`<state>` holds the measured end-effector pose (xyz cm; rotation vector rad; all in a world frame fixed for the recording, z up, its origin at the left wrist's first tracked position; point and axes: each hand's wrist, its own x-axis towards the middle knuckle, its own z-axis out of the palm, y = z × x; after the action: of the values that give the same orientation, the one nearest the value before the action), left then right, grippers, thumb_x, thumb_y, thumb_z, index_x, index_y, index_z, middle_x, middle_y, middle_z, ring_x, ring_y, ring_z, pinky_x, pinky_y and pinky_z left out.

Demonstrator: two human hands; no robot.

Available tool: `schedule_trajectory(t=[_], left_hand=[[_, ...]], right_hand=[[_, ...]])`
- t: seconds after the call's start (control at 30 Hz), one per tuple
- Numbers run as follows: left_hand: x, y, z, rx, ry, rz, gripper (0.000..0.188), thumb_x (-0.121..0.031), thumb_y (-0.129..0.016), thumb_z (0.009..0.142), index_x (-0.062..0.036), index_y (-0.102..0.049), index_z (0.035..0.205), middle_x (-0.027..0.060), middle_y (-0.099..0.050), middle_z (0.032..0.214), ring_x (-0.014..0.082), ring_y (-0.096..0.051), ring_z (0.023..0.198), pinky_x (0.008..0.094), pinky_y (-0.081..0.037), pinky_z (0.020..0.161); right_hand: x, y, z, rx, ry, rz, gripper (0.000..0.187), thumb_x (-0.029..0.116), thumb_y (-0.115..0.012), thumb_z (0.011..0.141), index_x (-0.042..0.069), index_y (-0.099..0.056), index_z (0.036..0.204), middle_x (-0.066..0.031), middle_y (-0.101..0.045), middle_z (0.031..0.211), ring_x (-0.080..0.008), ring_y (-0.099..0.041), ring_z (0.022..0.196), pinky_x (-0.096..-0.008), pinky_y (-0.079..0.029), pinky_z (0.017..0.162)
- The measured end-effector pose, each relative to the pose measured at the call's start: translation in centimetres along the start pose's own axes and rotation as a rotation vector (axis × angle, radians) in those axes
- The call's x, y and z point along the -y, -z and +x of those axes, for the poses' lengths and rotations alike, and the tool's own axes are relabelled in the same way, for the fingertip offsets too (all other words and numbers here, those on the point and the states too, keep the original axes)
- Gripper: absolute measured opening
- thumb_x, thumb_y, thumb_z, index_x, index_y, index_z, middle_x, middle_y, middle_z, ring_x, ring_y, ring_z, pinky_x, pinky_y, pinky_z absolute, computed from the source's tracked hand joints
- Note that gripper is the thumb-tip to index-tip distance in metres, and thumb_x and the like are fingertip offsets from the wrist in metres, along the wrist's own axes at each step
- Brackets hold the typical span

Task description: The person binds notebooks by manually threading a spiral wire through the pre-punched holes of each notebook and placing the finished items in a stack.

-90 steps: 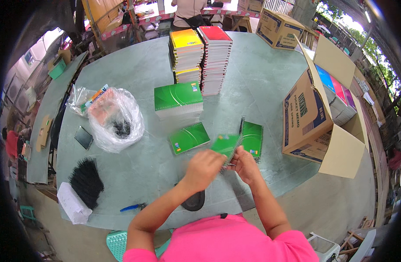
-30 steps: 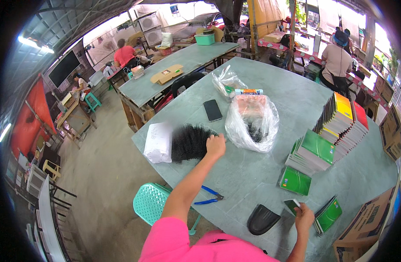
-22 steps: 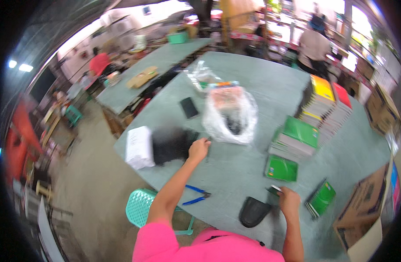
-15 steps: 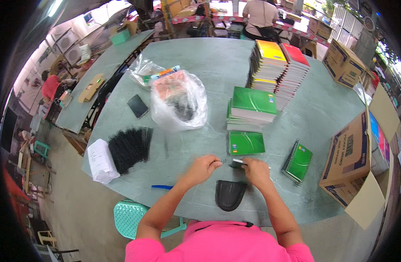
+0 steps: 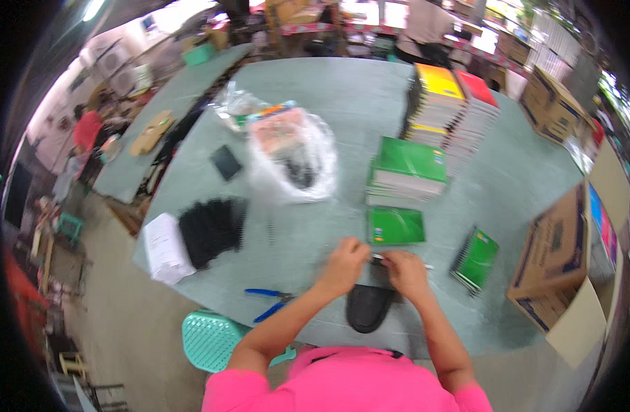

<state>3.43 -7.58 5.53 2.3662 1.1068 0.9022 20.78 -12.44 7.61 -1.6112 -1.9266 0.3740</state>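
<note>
"What are the hands doing?"

"We see the right hand (image 5: 407, 271) with its grip closed on a thin notepad (image 5: 377, 258) — it is edge-on, above the near part of the tabletop (image 5: 301, 237)."

"And the left hand (image 5: 348, 264)?"

"It is right by the notepad's left end, but it is blurry — we can't tell what its grip holds."

"What else do we see?"

"A green notebook (image 5: 397, 226) lies just past them, and a black rounded thing (image 5: 370, 309) lies nearer us."

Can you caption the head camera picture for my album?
Left hand and right hand close together at a thin white-edged thing, among green notebooks, black coils and blue-handled pliers.
</note>
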Motion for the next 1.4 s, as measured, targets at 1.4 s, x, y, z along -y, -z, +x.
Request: schedule_trajectory(t=[1.4], left_hand=[[-2.1,0.1,-3.0,0.546,0.082,-0.169,0.032,-0.025,-0.073,0.066,-0.0054,-0.059,0.088,0.0125,-0.059,0.087,0.0337,-0.053,0.093,0.0429,-0.042,0.08]], right_hand=[[-3.9,3.8,-2.0,-0.079,-0.342,0.221,0.019,0.008,-0.069,0.071,0.002,-0.065,0.089,-0.0129,-0.064,0.083,-0.0301,-0.062,0.084,-0.0348,-0.047,0.075]])
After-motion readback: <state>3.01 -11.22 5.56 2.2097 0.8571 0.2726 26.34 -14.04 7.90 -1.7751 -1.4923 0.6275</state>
